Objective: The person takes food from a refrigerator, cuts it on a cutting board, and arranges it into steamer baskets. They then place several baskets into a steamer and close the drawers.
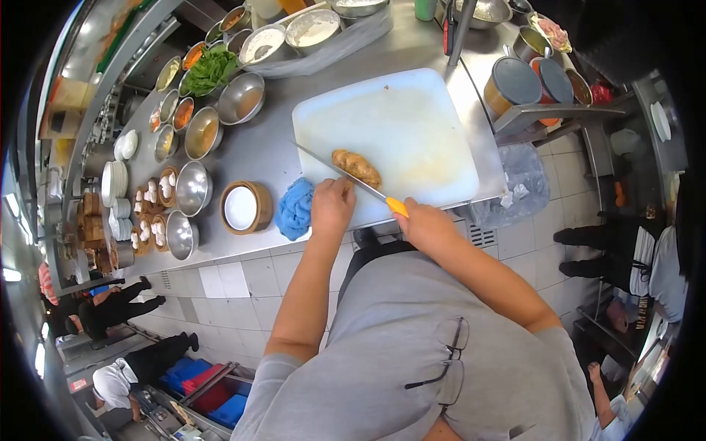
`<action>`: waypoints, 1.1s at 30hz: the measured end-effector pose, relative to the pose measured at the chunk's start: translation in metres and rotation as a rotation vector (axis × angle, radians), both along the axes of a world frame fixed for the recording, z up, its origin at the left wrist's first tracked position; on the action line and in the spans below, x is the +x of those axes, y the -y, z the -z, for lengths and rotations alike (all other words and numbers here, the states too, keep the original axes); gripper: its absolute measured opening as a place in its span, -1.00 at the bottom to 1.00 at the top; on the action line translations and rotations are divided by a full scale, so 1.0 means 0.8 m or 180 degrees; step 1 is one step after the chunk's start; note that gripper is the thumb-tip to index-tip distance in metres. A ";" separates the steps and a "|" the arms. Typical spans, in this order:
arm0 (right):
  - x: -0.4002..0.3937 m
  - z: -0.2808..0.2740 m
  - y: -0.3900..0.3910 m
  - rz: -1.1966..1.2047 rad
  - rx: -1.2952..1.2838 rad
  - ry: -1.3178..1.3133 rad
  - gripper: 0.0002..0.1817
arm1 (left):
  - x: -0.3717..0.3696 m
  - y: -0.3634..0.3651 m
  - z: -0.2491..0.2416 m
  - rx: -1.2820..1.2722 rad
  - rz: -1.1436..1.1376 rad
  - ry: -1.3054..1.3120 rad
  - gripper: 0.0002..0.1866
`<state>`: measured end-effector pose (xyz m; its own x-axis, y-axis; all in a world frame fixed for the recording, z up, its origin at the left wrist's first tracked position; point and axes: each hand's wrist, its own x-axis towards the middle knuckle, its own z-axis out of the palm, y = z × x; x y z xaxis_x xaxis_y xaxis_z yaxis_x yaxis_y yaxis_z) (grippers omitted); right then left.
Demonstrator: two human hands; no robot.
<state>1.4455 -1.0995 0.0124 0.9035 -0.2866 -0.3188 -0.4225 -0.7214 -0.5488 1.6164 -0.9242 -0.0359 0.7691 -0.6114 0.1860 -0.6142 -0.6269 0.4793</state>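
On the counter (268, 165), a bamboo steamer (245, 207) stands left of a crumpled blue cloth (295, 210). The left hand (333, 207) has curled fingers beside the knife (318, 156); their grip is unclear. Browned food (357, 167) lies along the blade on the cutting board (419, 125); the right hand (429, 226) clasps the yellow handle.

Cutting board (412, 110): room to pass lay over its far half.
Knife (340, 170): slanted across the board's near left part, barring a low crossing.
Steel counter (272, 140): a strip gave passage between board and metal bowls (195, 188).
Bamboo steamer (263, 209), blue cloth (296, 211): obstructed that strip's near end.
Lidded containers (516, 81): blocked the far right.
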 end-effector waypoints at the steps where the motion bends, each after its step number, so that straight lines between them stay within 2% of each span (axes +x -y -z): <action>1: -0.002 0.006 -0.005 0.0000 0.0045 -0.0072 -0.53 | 0.000 -0.001 0.001 -0.0020 0.0004 -0.0006 -0.87; 6: -0.061 -0.005 0.017 0.0068 0.0114 -0.0086 -0.55 | -0.004 0.000 -0.005 -0.0339 -0.0107 -0.0123 -0.89; 8: -0.103 -0.033 0.036 0.0166 0.0097 -0.0779 -0.55 | -0.003 -0.004 0.001 -0.0375 -0.0235 -0.0114 -0.89; 9: -0.120 -0.047 0.042 0.0224 0.0048 -0.0760 -0.55 | -0.002 -0.007 0.007 -0.0370 -0.0388 -0.0117 -0.88; 11: -0.158 -0.073 0.051 0.0197 -0.0006 -0.1246 -0.52 | 0.005 -0.018 0.016 -0.0319 -0.0506 -0.0108 -0.86; 12: -0.175 -0.077 0.054 0.0396 -0.0107 -0.1204 -0.52 | 0.004 -0.021 0.007 -0.0262 -0.0645 -0.0413 -0.84; 13: -0.188 -0.075 0.060 0.0200 -0.0119 -0.1177 -0.52 | 0.001 -0.020 0.001 -0.0714 -0.0856 -0.0608 -0.83; 14: -0.198 -0.075 0.070 0.0009 -0.0129 -0.1141 -0.52 | 0.011 -0.031 0.024 -0.0807 -0.0803 -0.0299 -0.80; 15: -0.209 -0.080 0.081 0.0237 -0.0244 -0.1052 -0.52 | 0.012 -0.032 0.021 -0.1172 -0.0947 -0.0710 -0.80; 17: -0.231 -0.081 0.098 0.0019 -0.0155 -0.0719 -0.51 | 0.017 -0.035 0.021 -0.1318 -0.0918 -0.0963 -0.81; 18: -0.242 -0.065 0.100 0.0206 -0.0198 -0.0313 -0.53 | 0.018 -0.037 0.018 -0.1339 -0.0942 -0.1140 -0.81; 19: -0.242 -0.041 0.095 0.0285 -0.0245 -0.0273 -0.53 | 0.021 -0.037 0.019 -0.1382 -0.0850 -0.1123 -0.81; 21: -0.233 -0.009 0.092 0.0789 -0.0659 0.0686 -0.57 | 0.022 -0.033 0.016 -0.1318 -0.0823 -0.1404 -0.83; 23: -0.197 -0.006 0.090 0.0901 -0.0860 0.0759 -0.61 | 0.019 -0.026 -0.001 -0.1241 -0.0774 -0.1387 -0.84; 25: -0.156 0.018 0.096 0.0966 -0.1220 0.0858 -0.57 | 0.011 -0.013 -0.019 -0.1588 -0.0711 -0.1320 -0.86; 28: -0.096 0.017 0.093 0.0744 -0.1618 0.1222 -0.50 | 0.013 0.001 -0.035 -0.1556 -0.0810 -0.1024 -0.83; 29: -0.072 0.029 0.089 0.0530 -0.1315 0.1401 -0.42 | 0.029 -0.003 -0.011 -0.1579 -0.0848 -0.0996 -0.83; 30: -0.049 0.038 0.082 0.0310 -0.1010 0.1572 -0.34 | 0.059 -0.008 0.035 -0.1259 -0.0670 -0.0208 -0.79; 31: -0.030 0.037 0.069 0.0260 -0.1004 0.1599 -0.34 | 0.072 -0.014 0.059 -0.0910 -0.0498 0.0568 -0.74; 32: -0.010 0.034 0.055 -0.0006 -0.0519 0.1456 -0.24 | 0.066 -0.012 0.049 -0.0914 -0.0555 0.0598 -0.74; 33: 0.008 0.031 0.045 -0.0291 -0.0041 0.1304 -0.14 | 0.060 -0.002 0.042 -0.0817 -0.0632 -0.0014 -0.72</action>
<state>1.4518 -1.1356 -0.0121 0.9767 -0.2010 0.0752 -0.1052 -0.7536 -0.6489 1.6647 -0.9228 -0.0697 0.8699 -0.3828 0.3110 -0.4895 -0.5926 0.6397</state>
